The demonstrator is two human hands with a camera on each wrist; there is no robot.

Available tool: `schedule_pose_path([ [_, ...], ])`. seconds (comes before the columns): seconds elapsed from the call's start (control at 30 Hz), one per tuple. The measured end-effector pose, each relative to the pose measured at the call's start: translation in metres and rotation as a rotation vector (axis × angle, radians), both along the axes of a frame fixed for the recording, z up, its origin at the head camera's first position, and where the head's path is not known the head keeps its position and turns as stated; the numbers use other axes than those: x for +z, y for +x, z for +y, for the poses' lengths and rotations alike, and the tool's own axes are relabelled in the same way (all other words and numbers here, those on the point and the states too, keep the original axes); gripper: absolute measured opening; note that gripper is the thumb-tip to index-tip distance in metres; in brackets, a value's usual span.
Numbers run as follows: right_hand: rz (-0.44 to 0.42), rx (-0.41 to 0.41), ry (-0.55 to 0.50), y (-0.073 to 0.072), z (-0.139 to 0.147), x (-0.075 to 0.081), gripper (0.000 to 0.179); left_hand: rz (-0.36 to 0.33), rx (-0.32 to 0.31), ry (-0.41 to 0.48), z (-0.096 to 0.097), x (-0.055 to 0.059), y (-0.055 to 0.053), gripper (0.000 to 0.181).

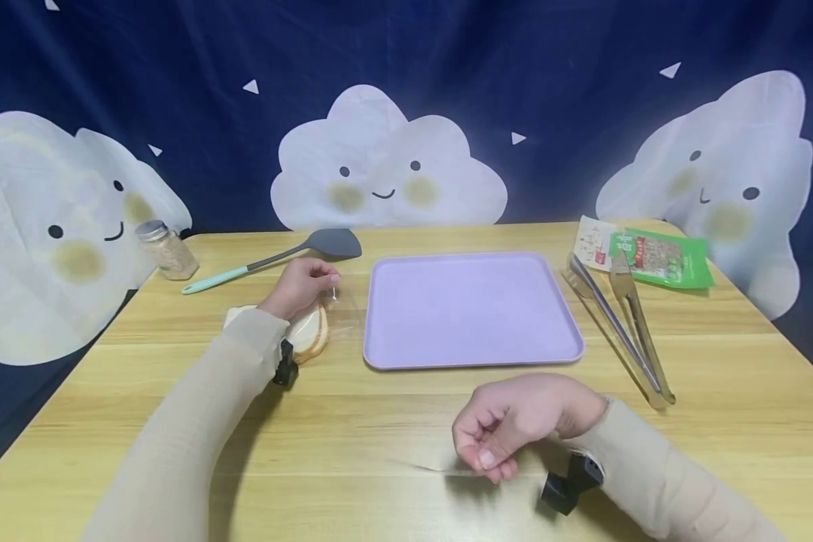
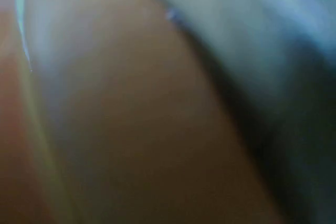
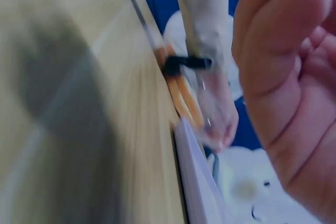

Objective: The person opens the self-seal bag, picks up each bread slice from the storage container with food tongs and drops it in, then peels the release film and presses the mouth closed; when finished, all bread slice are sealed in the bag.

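My left hand (image 1: 302, 284) pinches the clear plastic bag (image 1: 342, 305) of sliced bread (image 1: 309, 331), left of the lilac tray (image 1: 474, 309). The forearm and hand cover part of the bread. In the right wrist view, that hand (image 3: 218, 108) shows beyond the tray's edge, with the bread crusts (image 3: 184, 98) beside it. Close over the table in front of the tray, my right hand (image 1: 522, 421) has its fingers curled and thumb pressed to them. A thin, nearly see-through strip (image 1: 428, 468) runs leftward from those fingertips. The left wrist view is mostly blurred skin and sleeve.
A spatula (image 1: 220, 280) with a mint handle lies behind the bread. A lidded jar (image 1: 168, 252) stands at the back left. Right of the tray lie metal tongs (image 1: 619, 331), a green food packet (image 1: 694, 262) and a white packet (image 1: 591, 239). A cloud-print curtain (image 1: 555, 45) hangs behind.
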State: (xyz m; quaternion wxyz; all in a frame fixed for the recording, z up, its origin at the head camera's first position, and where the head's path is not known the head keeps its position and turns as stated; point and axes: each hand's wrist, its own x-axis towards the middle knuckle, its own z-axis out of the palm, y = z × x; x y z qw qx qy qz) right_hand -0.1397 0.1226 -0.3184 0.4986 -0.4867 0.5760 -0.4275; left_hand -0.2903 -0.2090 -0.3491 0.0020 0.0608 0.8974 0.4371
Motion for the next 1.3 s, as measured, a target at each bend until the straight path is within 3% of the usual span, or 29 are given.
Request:
schedule_pose_path([
  [0.3, -0.026, -0.512, -0.074, -0.026, 0.040, -0.020, 0.016, 0.022, 0.016, 0.001, -0.002, -0.002, 0.002, 0.017],
  [0.57, -0.031, -0.811, 0.081, -0.029, 0.075, -0.032, 0.004, 0.004, 0.005, 0.066, -0.002, -0.002, 0.004, 0.019],
  [0.73, -0.027, -0.908, 0.156, -0.021, 0.088, -0.031, 0.006, -0.007, 0.005, 0.088, -0.003, -0.002, 0.003, 0.019],
  [0.9, -0.010, -0.950, 0.215, -0.016, 0.094, -0.029, 0.012, -0.006, 0.004, 0.090, -0.004, -0.003, 0.002, 0.020],
  [1.3, 0.197, -1.005, 0.358, -0.011, 0.101, -0.020, 0.026, 0.030, 0.004, 0.003, -0.004, -0.002, 0.001, 0.019],
])
